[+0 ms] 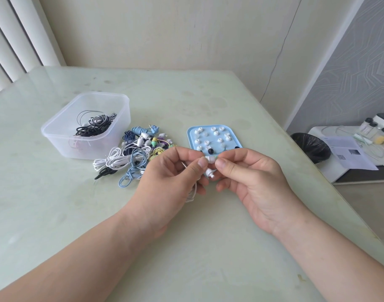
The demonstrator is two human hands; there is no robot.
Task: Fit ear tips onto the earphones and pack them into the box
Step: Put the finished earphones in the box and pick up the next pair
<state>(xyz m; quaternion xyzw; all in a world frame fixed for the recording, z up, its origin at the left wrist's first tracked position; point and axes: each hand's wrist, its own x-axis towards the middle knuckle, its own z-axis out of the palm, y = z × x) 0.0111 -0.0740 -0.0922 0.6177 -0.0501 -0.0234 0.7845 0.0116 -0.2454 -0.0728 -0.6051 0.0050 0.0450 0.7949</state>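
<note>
My left hand [171, 179] grips a white earphone set; its coiled cable [192, 194] hangs below the palm. One earbud [210, 159] is pinched between my left thumb and the fingertips of my right hand [252, 182], which pinch a white ear tip at its end. The second white earbud [210, 173] dangles just under it with a bare nozzle. Behind my hands lies a light blue tray [192, 136] with several white ear tips [216, 133] and a black one [210, 151]. A clear plastic box [62, 136] at the left holds black and white coiled earphones [92, 126].
A heap of coiled earphones [134, 158] in white, blue, black and yellow lies between the box and the tray on the pale green table [208, 247]. Off the table's right edge stand a black bin [311, 147] and a low white stand with papers and jars [352, 155].
</note>
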